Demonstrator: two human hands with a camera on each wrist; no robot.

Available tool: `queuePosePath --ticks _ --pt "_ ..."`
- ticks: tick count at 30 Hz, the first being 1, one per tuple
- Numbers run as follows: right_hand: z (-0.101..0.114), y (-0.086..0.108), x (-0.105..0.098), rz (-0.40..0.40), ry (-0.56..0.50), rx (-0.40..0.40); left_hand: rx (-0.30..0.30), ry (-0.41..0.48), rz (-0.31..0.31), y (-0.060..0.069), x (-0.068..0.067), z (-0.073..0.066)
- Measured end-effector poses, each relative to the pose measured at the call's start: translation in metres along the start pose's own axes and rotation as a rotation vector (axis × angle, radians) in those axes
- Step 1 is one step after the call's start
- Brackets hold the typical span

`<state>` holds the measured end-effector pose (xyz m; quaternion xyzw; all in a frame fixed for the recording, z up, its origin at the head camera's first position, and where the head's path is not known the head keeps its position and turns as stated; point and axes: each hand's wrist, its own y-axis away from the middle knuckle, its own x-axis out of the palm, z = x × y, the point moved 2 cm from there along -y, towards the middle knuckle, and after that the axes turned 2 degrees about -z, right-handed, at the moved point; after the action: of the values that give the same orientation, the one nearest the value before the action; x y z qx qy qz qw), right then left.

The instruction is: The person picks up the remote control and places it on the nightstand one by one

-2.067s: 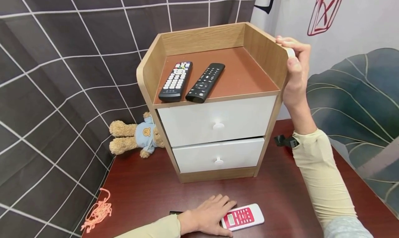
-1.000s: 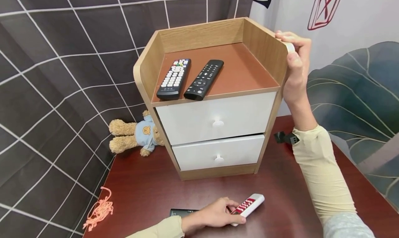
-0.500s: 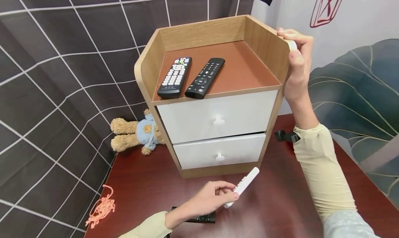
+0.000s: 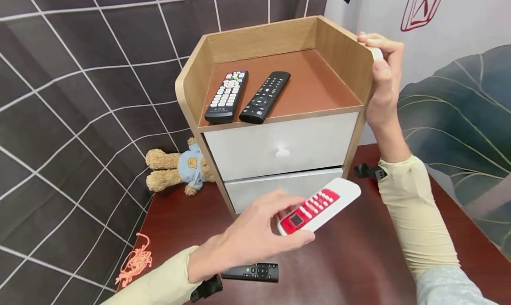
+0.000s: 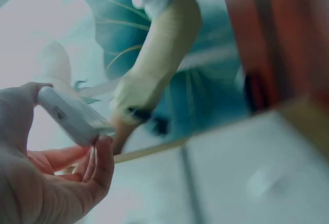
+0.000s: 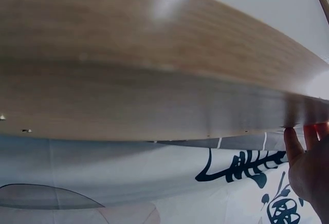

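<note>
My left hand [image 4: 255,229] holds a white remote control [image 4: 321,205] with a red button panel and small display, between thumb and fingers. The remote is lifted off the table, in front of the lower drawer. In the left wrist view, the hand [image 5: 61,185] pinches the remote [image 5: 72,118] by its sides. My right hand [image 4: 385,85] grips the upper edge of the right side panel of a small wooden drawer cabinet [image 4: 339,61]. On the cabinet top lie two black remotes, one with white buttons [image 4: 226,96] and a slimmer one [image 4: 265,97].
Another black remote [image 4: 257,272] lies on the dark red table [image 4: 339,269], partly behind the left wrist. A teddy bear [image 4: 175,169] lies left of the cabinet. Tangled pink string [image 4: 135,264] sits at the table's left edge. A grid-patterned curtain [image 4: 80,118] hangs close behind.
My left hand has gone from lying flat by the white remote to holding it, raised up and forward with its button face turned upward. The right hand keeps its grip on the cabinet.
</note>
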<state>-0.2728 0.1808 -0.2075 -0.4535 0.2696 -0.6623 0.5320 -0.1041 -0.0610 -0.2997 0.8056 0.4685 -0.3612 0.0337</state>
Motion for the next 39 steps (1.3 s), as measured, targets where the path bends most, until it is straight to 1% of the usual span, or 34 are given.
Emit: queuePosePath --ticks 2,4,6,8,9,10,12,13,17,20,22,25,28,31,33,35,36,39 --pt "0.001 0.003 -0.002 -0.009 0.007 0.013 0.103 -0.12 -0.06 -0.004 -0.007 -0.011" --pt "0.001 0.006 -0.003 -0.007 0.017 0.021 0.219 -0.267 -0.13 -0.008 -0.013 -0.021" --pt "0.001 0.008 -0.004 0.003 0.025 0.022 0.312 -0.398 -0.201 -0.014 -0.021 -0.029" --pt "0.001 0.009 -0.003 0.009 0.028 0.019 0.383 -0.53 -0.285 -0.023 -0.03 -0.037" --pt "0.001 0.009 -0.003 0.011 0.027 0.019 0.4 -0.574 -0.317 -0.028 -0.034 -0.042" --pt "0.0 0.008 -0.003 0.011 0.026 0.018 0.404 -0.616 -0.346 -0.033 -0.039 -0.046" --pt "0.001 0.008 -0.004 0.005 0.024 0.021 0.382 -0.687 -0.383 -0.046 -0.047 -0.054" --pt "0.001 0.008 -0.004 0.004 0.025 0.021 0.36 -0.719 -0.39 -0.053 -0.05 -0.059" --pt "0.001 0.007 -0.006 0.012 0.027 0.026 0.224 -0.843 -0.368 -0.084 -0.06 -0.074" --pt "0.001 0.006 -0.007 0.029 0.021 0.029 0.122 -0.912 -0.344 -0.107 -0.064 -0.081" --pt "0.001 0.006 -0.008 0.034 0.02 0.028 0.076 -0.941 -0.343 -0.119 -0.065 -0.081" --pt "0.0 0.006 -0.006 0.039 0.026 0.025 -0.01 -0.997 -0.319 -0.135 -0.066 -0.077" --pt "0.0 0.005 -0.004 0.039 0.04 0.017 -0.053 -1.082 -0.309 -0.148 -0.068 -0.071" --pt "0.0 0.004 -0.002 0.03 0.049 0.009 -0.056 -1.176 -0.35 -0.156 -0.073 -0.067" --pt "0.001 0.003 0.0 0.03 0.053 0.005 -0.042 -1.214 -0.397 -0.156 -0.077 -0.067" --pt "0.002 0.002 0.001 0.037 0.05 0.004 -0.023 -1.208 -0.436 -0.153 -0.082 -0.068" --pt "0.002 0.001 0.001 0.038 0.046 0.005 -0.011 -1.199 -0.443 -0.152 -0.084 -0.068" --pt "0.005 -0.001 0.0 0.029 0.04 0.005 0.072 -1.154 -0.475 -0.147 -0.085 -0.068"
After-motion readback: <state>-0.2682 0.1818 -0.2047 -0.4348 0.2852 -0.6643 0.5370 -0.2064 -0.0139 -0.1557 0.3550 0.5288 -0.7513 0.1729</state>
